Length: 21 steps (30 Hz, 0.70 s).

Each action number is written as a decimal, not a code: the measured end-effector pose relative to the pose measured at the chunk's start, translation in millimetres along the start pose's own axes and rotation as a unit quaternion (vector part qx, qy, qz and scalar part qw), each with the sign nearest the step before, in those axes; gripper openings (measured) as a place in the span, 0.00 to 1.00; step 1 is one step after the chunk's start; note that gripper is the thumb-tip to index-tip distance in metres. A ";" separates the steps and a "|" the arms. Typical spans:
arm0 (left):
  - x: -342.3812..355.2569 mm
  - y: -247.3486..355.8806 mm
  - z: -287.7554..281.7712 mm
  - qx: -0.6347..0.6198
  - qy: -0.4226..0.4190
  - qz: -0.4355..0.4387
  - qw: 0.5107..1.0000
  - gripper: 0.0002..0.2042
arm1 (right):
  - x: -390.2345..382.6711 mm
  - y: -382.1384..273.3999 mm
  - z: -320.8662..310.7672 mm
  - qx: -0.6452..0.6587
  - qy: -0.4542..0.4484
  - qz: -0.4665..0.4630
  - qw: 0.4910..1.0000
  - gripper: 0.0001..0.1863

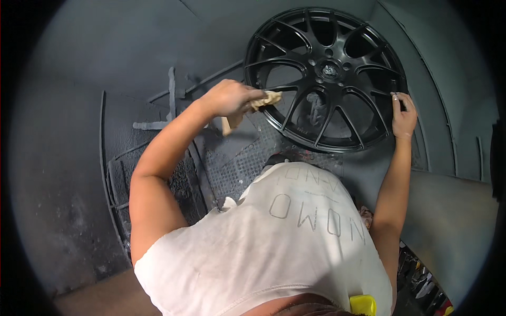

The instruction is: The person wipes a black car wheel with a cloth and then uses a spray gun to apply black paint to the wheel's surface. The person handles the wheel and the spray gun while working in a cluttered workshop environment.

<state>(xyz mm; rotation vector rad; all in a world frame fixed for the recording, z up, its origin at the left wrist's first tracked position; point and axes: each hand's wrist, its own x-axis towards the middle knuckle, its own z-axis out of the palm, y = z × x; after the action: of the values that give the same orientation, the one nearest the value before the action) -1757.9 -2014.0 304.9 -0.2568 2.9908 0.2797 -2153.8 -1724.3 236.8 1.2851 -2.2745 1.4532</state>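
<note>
A black multi-spoke wheel rim (331, 94) fills the upper right in front of me, its spoked face tilted up toward me. At its left edge, my left hand (232, 98) is closed around a crumpled beige cloth (270, 99), which touches the outer lip. A loose end of the cloth hangs below the fingers. My right hand (405, 117) holds the rim's right edge, thumb and fingers bent around the lip. What supports the wheel from below is hidden.
Left of the wheel, a grey-crusted metal bar frame (172, 97) stands near my left forearm. A dotted, textured floor patch (232, 166) lies below the wheel. Assorted small items (421, 276) sit at lower right, beside a smooth greyish panel (448, 210). Something yellow (363, 304) shows by my shirt.
</note>
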 end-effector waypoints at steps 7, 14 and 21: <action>17.3 -4.6 11.7 -0.042 -0.010 -0.091 0.995 0.23 | -3.5 5.4 -2.8 0.018 0.014 0.006 1.000 0.07; 115.4 48.4 18.1 0.072 0.016 -0.036 0.997 0.12 | -3.8 9.7 0.3 -0.005 0.002 0.004 1.000 0.07; 37.2 30.4 42.6 -0.017 0.057 -0.165 0.985 0.13 | -1.7 21.8 -0.4 -0.037 0.072 -0.069 0.994 0.06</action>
<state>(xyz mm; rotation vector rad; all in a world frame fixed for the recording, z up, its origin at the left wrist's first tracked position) -1795.0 -1982.1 263.4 -0.7852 2.9868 0.2871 -2168.7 -1719.4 221.6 1.2466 -2.0845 1.3549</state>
